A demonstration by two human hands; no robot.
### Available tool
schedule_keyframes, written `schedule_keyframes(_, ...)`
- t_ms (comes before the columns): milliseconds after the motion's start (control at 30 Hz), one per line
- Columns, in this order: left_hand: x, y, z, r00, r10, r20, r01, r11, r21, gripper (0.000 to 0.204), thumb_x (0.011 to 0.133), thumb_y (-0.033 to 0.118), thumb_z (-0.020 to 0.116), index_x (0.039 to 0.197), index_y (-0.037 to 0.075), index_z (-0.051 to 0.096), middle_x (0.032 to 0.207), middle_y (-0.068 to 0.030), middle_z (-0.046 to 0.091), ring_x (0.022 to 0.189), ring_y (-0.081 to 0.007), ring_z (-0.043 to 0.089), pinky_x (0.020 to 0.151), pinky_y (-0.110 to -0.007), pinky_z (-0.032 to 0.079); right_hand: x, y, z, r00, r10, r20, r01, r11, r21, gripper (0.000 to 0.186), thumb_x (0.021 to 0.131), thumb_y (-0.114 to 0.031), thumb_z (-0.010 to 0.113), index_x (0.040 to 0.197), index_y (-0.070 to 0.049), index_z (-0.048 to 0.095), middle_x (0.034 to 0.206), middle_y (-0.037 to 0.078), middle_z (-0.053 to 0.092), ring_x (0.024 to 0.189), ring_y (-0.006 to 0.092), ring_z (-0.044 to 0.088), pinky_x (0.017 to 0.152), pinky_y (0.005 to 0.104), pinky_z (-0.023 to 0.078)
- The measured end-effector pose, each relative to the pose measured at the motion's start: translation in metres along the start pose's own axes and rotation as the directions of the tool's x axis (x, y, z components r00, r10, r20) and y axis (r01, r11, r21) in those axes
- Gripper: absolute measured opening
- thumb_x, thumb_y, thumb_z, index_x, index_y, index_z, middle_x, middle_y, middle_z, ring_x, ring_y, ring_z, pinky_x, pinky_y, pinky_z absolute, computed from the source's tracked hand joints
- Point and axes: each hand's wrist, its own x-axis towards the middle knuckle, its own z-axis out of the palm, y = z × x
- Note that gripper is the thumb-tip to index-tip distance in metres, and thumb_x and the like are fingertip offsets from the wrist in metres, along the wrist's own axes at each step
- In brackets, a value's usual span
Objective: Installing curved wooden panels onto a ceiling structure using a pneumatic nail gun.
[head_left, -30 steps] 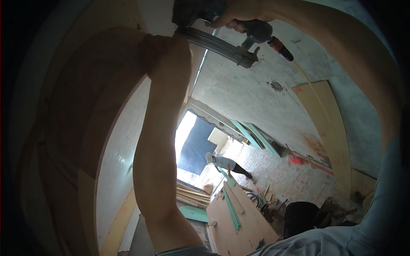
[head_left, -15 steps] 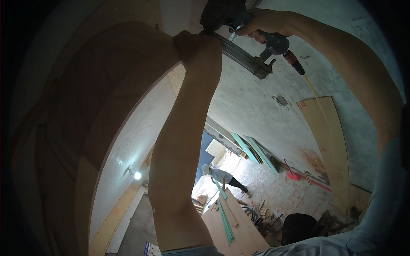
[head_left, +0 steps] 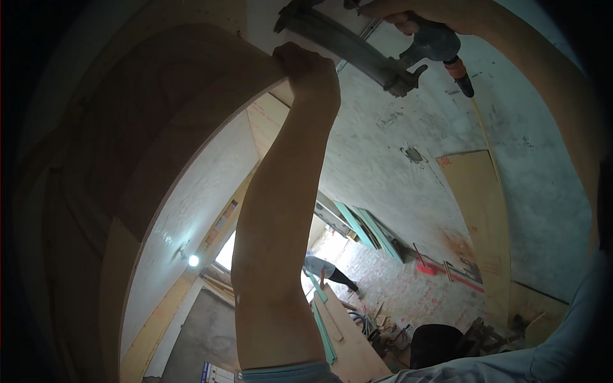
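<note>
**Nailer Close to Knuckles at the Curved Panel**

While the left hand (head_left: pixel 310 67) clamps its fingers over the edge of the curved brown plywood panel (head_left: pixel 153 127) overhead, the right hand (head_left: pixel 415 11) grips a grey pneumatic nail gun (head_left: pixel 357 48) beside it — a slip could, I'd judge, fire near those knuckles. Its nose and the right fingers are cut off above.

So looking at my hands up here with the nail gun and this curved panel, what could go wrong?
Your left hand grips the edge of the curved wooden panel right beside the nail gun in your right hand; a stray fastener could hit your fingers. Working overhead with raised arms, the panel may slip if your grip tires. Another person is bending over on the floor further back in the room, so a dropped tool could be dangerous.
</note>
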Motion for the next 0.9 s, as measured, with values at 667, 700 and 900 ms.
schedule_keyframes(667, 0.002, 0.036, 0.021, 0.997, -0.078, 0.023, -0.079, -0.877, 0.474, 0.052, 0.104, 0.042, 0.036, 0.145, 0.011, 0.036, 0.146, -0.0058, 0.040, 0.135, -0.0177, 0.036, 0.114, -0.035, 0.027, 0.010, -0.019, 0.026, 0.988, 0.043, 0.148, -0.028, 0.995, -0.100, 0.022, 0.087, -0.016, 0.070, 0.074, -0.009, 0.054, 0.063, -0.002, 0.047, 0.057, 0.0105, 0.044, 0.051, 0.0274, 0.036)
schedule_keyframes(700, 0.007, 0.042, 0.027, 0.997, -0.078, 0.023, -0.080, -0.877, 0.474, 0.052, 0.104, 0.042, 0.036, 0.145, 0.011, 0.036, 0.146, -0.0058, 0.040, 0.135, -0.0177, 0.036, 0.114, -0.035, 0.027, 0.010, -0.019, 0.027, 0.989, 0.047, 0.143, -0.032, 0.994, -0.108, 0.023, 0.087, -0.016, 0.070, 0.073, -0.009, 0.054, 0.063, -0.002, 0.047, 0.057, 0.0107, 0.044, 0.051, 0.0278, 0.036)
schedule_keyframes(900, 0.019, 0.051, 0.037, 0.969, -0.237, -0.074, -0.224, -0.963, 0.150, 0.054, 0.103, 0.044, 0.038, 0.145, 0.012, 0.035, 0.147, -0.0052, 0.040, 0.136, -0.0190, 0.036, 0.115, -0.037, 0.026, 0.024, 0.008, 0.016, 0.976, -0.088, 0.201, 0.097, 0.995, -0.033, 0.023, 0.087, -0.017, 0.070, 0.074, -0.009, 0.054, 0.064, -0.002, 0.048, 0.056, 0.0102, 0.044, 0.051, 0.0276, 0.036)
